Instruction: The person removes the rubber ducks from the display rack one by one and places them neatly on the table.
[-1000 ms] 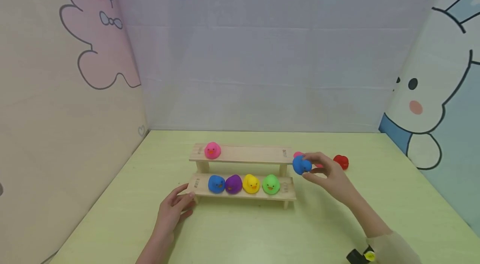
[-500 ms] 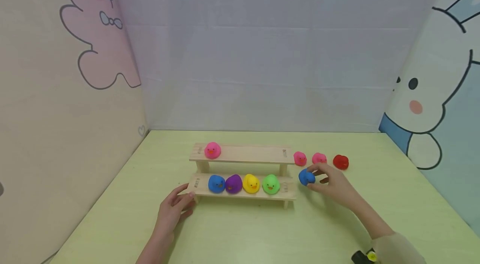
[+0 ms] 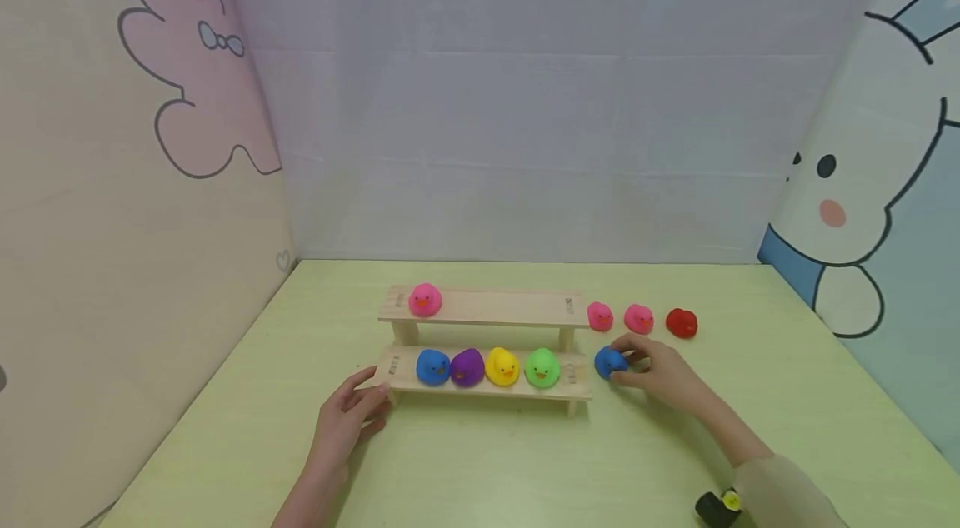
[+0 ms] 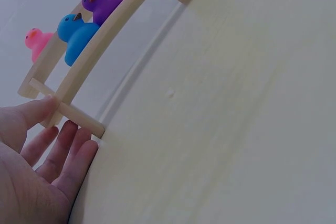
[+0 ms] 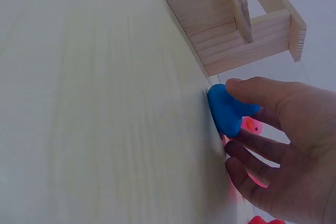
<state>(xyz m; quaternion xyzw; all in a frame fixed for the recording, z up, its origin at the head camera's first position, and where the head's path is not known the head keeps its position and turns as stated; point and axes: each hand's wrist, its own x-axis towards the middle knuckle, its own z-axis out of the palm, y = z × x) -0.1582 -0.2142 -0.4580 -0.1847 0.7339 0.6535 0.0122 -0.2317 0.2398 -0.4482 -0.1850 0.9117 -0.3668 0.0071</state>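
In the head view, my right hand [image 3: 663, 374] pinches a blue toy duck [image 3: 609, 362] between thumb and fingers, low at the tabletop just right of the wooden shelf. The right wrist view shows that blue duck [image 5: 226, 111] down at the table surface, thumb on one side. My left hand [image 3: 347, 420] grips the left end of the two-step wooden shelf [image 3: 487, 308], thumb on the board's edge and fingers by the leg below. On the lower step sit blue [image 3: 433, 368], purple [image 3: 467, 368], yellow [image 3: 502, 367] and green [image 3: 542, 368] ducks. A pink duck [image 3: 425, 301] stands on the upper step's left.
Behind my right hand, two pink ducks [image 3: 600, 316] [image 3: 639, 319] and a red duck [image 3: 682, 323] lie in a row on the pale green table [image 3: 480, 461]. A small black and yellow object [image 3: 717, 507] is by the right sleeve. Printed cloth walls surround the table.
My right hand has brought the blue duck down from beside the upper step to the tabletop, uncovering the pink ducks behind. The left hand has stayed at the shelf.
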